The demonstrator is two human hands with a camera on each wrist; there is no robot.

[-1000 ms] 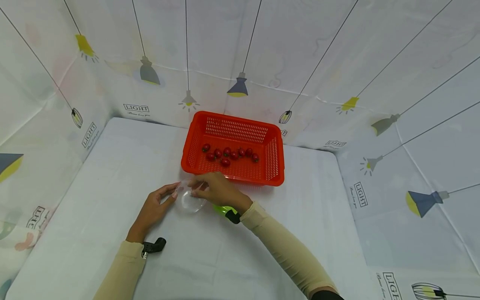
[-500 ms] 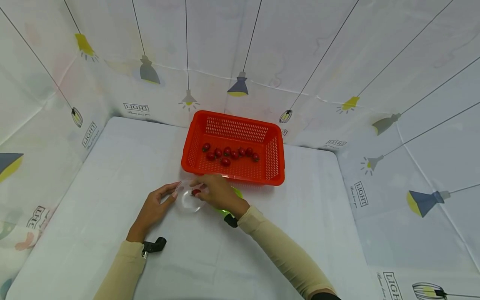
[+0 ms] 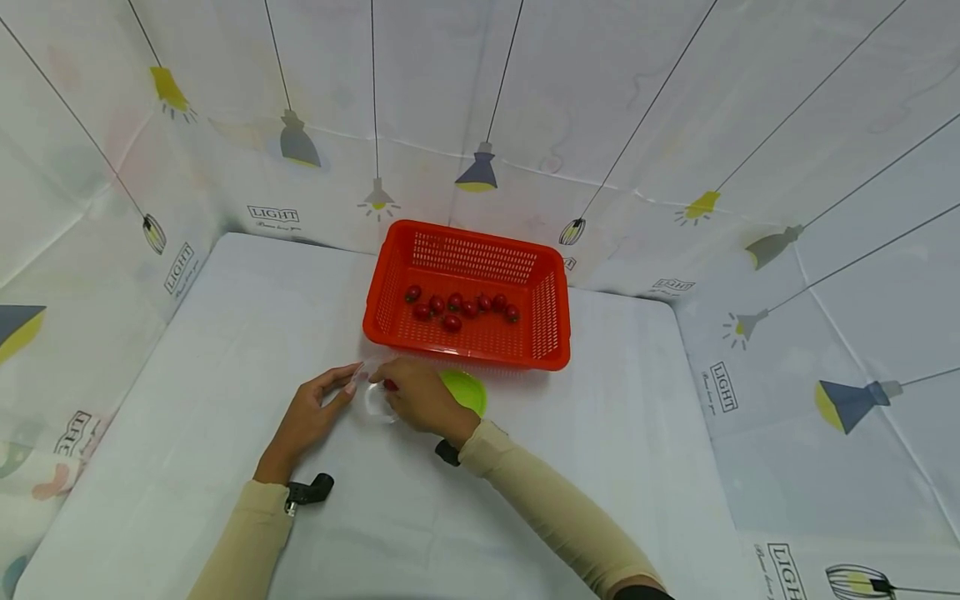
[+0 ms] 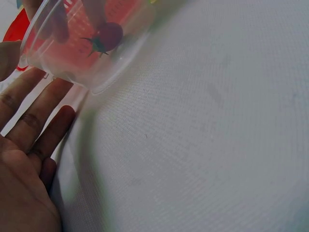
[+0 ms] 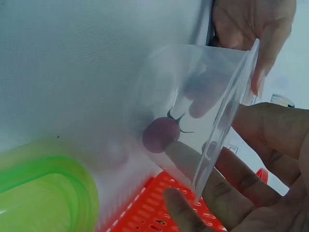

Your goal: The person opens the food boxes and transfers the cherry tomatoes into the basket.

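A clear plastic bowl [image 3: 380, 406] stands tilted between both hands. Its rim is pinched by my left hand [image 3: 313, 415], thumb and fingers on either side. Inside, near the bottom, lies one red cherry tomato [image 5: 161, 135] with a green stem, also visible through the wall in the left wrist view [image 4: 110, 36]. My right hand [image 3: 424, 398] reaches over the bowl's right side. One of its fingers [image 5: 186, 155] touches the tomato, while the others stay spread near the rim. From above, the right hand hides part of the bowl.
Just behind the bowl, a red perforated basket [image 3: 553, 354] holds several cherry tomatoes [image 3: 452, 322]. A green plastic dish [image 3: 465, 390] sits right of the bowl, partly behind the right hand. White cloth [image 3: 600, 467] covers the table, and printed sheets enclose it.
My right hand has shifted slightly left and toward me, its fingers coming further over the bowl. The tomato came into sight there, and more of the green dish shows. The left hand stays put.
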